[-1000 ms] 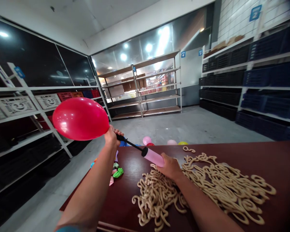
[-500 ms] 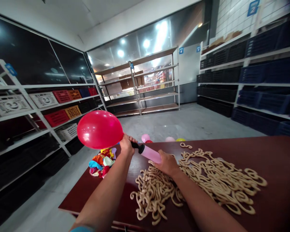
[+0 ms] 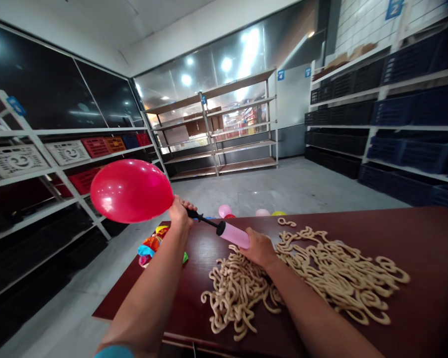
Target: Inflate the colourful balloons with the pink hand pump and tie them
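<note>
A big inflated red balloon (image 3: 132, 191) is at the left, its neck in the closed fingers of my left hand (image 3: 179, 210). That same hand grips the black end of a balloon pump (image 3: 236, 235). Between my hands a thin black rod shows, running into the pump's pink barrel. My right hand (image 3: 260, 247) is wrapped around the barrel's other end. Under my right hand and forearm lies a pile of beige, curly, rope-like pieces (image 3: 239, 293). Several uninflated coloured balloons (image 3: 151, 244) lie on the table's left part, partly hidden by my left forearm.
The dark red table (image 3: 209, 248) spans the front. More beige curly pieces (image 3: 343, 278) spread over its right side. Inflated balloons (image 3: 224, 211) show beyond the far edge. Shelves with crates (image 3: 69, 152) line the left and right; a metal rack (image 3: 242, 147) stands behind.
My left hand has moved left, away from the right hand, drawing the black rod out of the barrel. The red balloon has moved left with it and looks larger. My right hand has stayed nearly still.
</note>
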`<state>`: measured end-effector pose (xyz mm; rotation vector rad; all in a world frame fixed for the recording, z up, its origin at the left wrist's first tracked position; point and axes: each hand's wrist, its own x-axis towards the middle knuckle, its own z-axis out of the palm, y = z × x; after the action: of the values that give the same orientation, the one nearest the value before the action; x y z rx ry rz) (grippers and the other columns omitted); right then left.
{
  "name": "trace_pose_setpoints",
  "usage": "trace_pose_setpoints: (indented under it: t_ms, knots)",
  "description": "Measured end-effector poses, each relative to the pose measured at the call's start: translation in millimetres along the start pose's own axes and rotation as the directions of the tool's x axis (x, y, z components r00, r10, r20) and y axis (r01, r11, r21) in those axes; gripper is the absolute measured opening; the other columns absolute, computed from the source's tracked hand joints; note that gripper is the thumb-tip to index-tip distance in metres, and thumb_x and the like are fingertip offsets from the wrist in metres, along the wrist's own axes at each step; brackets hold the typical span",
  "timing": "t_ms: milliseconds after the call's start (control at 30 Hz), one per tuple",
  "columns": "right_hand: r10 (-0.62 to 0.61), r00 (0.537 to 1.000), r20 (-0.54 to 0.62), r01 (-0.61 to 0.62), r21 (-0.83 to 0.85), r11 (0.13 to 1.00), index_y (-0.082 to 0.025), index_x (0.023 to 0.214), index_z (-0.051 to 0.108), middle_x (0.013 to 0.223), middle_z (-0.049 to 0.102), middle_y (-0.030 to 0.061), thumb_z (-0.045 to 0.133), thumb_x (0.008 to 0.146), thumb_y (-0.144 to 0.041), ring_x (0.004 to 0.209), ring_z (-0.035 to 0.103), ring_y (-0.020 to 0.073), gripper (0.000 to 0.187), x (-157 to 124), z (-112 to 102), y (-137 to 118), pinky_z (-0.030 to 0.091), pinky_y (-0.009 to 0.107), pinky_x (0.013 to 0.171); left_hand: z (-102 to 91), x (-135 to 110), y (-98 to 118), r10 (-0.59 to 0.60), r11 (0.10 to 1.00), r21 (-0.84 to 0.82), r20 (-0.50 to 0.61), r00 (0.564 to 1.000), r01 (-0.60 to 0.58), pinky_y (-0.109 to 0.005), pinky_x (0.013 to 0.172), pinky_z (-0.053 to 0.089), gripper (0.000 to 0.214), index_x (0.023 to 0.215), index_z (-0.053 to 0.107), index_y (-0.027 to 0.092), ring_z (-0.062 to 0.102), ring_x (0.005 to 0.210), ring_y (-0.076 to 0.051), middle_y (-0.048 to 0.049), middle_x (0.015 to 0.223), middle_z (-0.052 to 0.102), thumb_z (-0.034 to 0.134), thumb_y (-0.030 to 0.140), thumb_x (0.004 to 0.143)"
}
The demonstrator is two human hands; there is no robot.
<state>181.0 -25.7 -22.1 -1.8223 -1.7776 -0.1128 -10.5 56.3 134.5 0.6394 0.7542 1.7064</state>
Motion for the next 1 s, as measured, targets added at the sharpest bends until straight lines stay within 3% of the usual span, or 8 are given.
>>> trace_pose_setpoints:
  t_ms: [133, 233, 400, 567, 700, 800, 900, 1000]
  knots:
    - [-0.013, 1.000, 0.024, 0.014, -0.035, 0.999, -0.019, 0.093, 0.050, 0.086, 0.063, 0.0063, 0.060, 0.070, -0.046, 0.079, 0.059, 0.0219, 0.037, -3, -3, -5, 0.036, 0.029, 0.068, -5.4, -18, -40, -0.056, 0.998, -0.016, -0.024, 0.998, 0.056, -0.022, 0.039, 0.032, 0.034, 0.057, 0.024, 0.020, 0.031, 0.033, -0.007, 0.0080, 0.042, 0.025, 0.045, 0.032, 0.082]
    - [-0.015, 0.999, 0.038, 0.017, -0.046, 0.999, -0.018, 0.096, 0.051, 0.088, 0.062, 0.0082, 0.059, 0.071, -0.052, 0.083, 0.058, 0.0230, 0.042, -3, -11, -11, 0.037, 0.031, 0.073, -10.2, -26, -52, -0.047, 0.998, -0.036, -0.044, 0.998, 0.045, -0.022, 0.039, 0.032, 0.035, 0.056, 0.024, 0.020, 0.031, 0.032, -0.007, 0.0078, 0.041, 0.025, 0.045, 0.030, 0.082]
    - [-0.228, 0.963, -0.142, 0.225, -0.039, 0.974, -0.020, 0.129, 0.037, 0.122, 0.050, 0.0133, 0.055, 0.073, -0.060, 0.110, 0.045, 0.0272, 0.072, -6, -34, -29, 0.026, 0.043, 0.095, -18.0, -38, -60, -0.113, 0.986, -0.126, -0.058, 0.992, 0.105, -0.023, 0.040, 0.035, 0.035, 0.056, 0.025, 0.020, 0.033, 0.034, -0.008, 0.0068, 0.042, 0.027, 0.038, 0.032, 0.085]
    - [-0.365, 0.928, -0.080, 0.364, -0.018, 0.931, -0.023, 0.125, 0.044, 0.123, 0.050, 0.0093, 0.050, 0.083, -0.042, 0.104, 0.047, 0.0236, 0.046, -17, -49, -51, 0.031, 0.037, 0.089, -19.8, -60, -77, -0.231, 0.957, -0.167, 0.044, 0.972, 0.235, -0.026, 0.045, 0.040, 0.033, 0.056, 0.026, 0.019, 0.035, 0.036, -0.009, 0.0063, 0.043, 0.030, 0.037, 0.029, 0.086]
    - [-0.302, 0.953, 0.026, 0.303, -0.037, 0.952, -0.022, 0.106, 0.055, 0.108, 0.056, 0.0079, 0.050, 0.083, -0.036, 0.094, 0.051, 0.0219, 0.028, -18, -61, -53, 0.035, 0.034, 0.081, -28.4, -56, -79, -0.259, 0.960, -0.103, 0.015, 0.966, 0.259, -0.030, 0.053, 0.047, 0.032, 0.056, 0.027, 0.019, 0.045, 0.040, -0.011, 0.0050, 0.043, 0.035, 0.039, 0.027, 0.084]
    - [-0.199, 0.970, 0.140, 0.212, -0.087, 0.973, -0.023, 0.101, 0.056, 0.101, 0.059, 0.0068, 0.054, 0.079, -0.038, 0.090, 0.054, 0.0209, 0.027, -13, -72, -34, 0.037, 0.031, 0.077, -44.2, -39, -78, -0.213, 0.976, 0.015, -0.084, 0.973, 0.215, -0.030, 0.055, 0.049, 0.028, 0.057, 0.031, 0.019, 0.052, 0.045, -0.013, 0.0033, 0.045, 0.042, 0.039, 0.026, 0.083]
    - [0.017, 0.969, 0.247, 0.042, -0.231, 0.972, -0.023, 0.096, 0.059, 0.096, 0.062, 0.0074, 0.061, 0.074, -0.035, 0.086, 0.058, 0.0217, 0.026, -10, -80, 2, 0.038, 0.030, 0.073, -63.0, -26, -84, -0.197, 0.953, 0.205, -0.139, 0.970, 0.223, -0.027, 0.046, 0.046, 0.027, 0.058, 0.035, 0.018, 0.049, 0.040, -0.012, 0.0032, 0.045, 0.044, 0.044, 0.029, 0.081]
    - [0.229, 0.939, 0.256, -0.121, -0.377, 0.918, -0.019, 0.092, 0.062, 0.093, 0.064, 0.0111, 0.061, 0.073, -0.032, 0.087, 0.059, 0.0247, 0.022, -9, -78, 32, 0.039, 0.034, 0.074, -77.0, -25, -98, -0.260, 0.915, 0.308, -0.037, 0.965, 0.259, -0.019, 0.035, 0.033, 0.029, 0.056, 0.033, 0.019, 0.038, 0.031, -0.008, 0.0067, 0.040, 0.035, 0.053, 0.026, 0.075]
